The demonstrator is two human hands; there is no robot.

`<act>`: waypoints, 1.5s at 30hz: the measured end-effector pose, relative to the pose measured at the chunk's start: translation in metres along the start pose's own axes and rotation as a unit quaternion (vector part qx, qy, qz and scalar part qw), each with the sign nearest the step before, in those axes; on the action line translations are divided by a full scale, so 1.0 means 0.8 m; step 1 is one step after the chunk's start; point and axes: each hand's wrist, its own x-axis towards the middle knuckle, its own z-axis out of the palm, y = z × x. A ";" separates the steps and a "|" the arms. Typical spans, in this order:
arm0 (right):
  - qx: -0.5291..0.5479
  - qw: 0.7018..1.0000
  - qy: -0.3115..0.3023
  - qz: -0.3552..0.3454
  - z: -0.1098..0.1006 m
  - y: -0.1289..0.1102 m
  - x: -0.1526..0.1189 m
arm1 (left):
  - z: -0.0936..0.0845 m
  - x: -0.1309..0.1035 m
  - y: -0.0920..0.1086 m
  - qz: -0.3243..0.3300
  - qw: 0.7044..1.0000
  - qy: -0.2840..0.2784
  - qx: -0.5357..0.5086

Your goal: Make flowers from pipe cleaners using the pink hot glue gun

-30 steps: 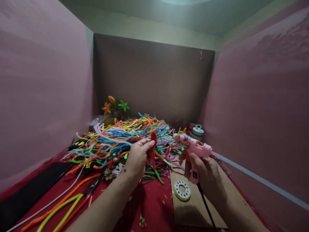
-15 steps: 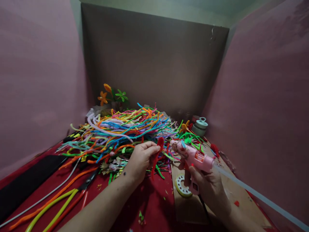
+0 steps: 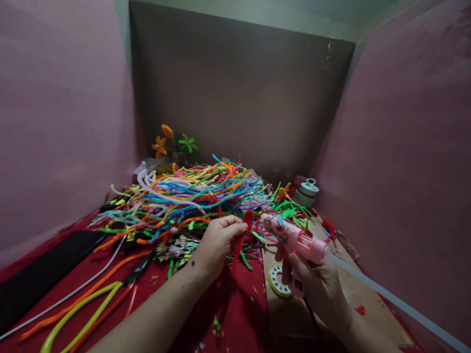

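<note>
Red and fuzzy, one short piece is pinched between the thumb and fingers of your left hand, with a thin red tail hanging below your fingers. Your right hand is wrapped around the handle of one pink glue gun; its nozzle points at the red piece from just beside it, with a narrow gap showing between. One translucent glue stick runs out of the gun's back end, and one blue patch sits on top of the barrel. Any marks along the barrel are too small for you to read.

Below the gun you have one board with one white ring-shaped spool on it, a circle of holes around its face and a yellow edge. One small red scrap lies farther right. Ahead of you is a heap of fuzzy stems in many colours, too tangled to count. Behind it stand two orange blooms and one green one; a third orange bloom lies near one pale green lidded container. To your left, one pair of yellow-handled scissors and one black strip rest on the red cloth.
</note>
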 end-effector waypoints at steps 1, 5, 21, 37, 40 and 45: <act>-0.001 1.000 0.000 0.003 0.000 0.000 0.000 | 0.000 0.000 0.000 -0.001 1.000 0.000 -0.001; 0.017 1.000 0.001 0.004 -0.002 0.005 -0.002 | 0.000 0.002 -0.002 -0.005 1.000 0.004 -0.010; -0.026 1.000 -0.007 0.004 -0.005 0.007 -0.006 | -0.002 0.003 -0.003 0.000 0.999 -0.002 -0.044; 0.023 1.000 -0.012 0.007 -0.003 0.007 -0.009 | -0.002 0.001 0.001 -0.005 0.999 0.004 -0.049; 0.027 1.000 -0.010 0.009 -0.006 0.012 -0.008 | -0.001 0.000 0.004 -0.007 0.999 0.003 -0.049; 0.020 1.000 -0.015 0.018 -0.009 0.015 -0.007 | -0.001 0.001 0.003 -0.003 0.999 0.005 -0.049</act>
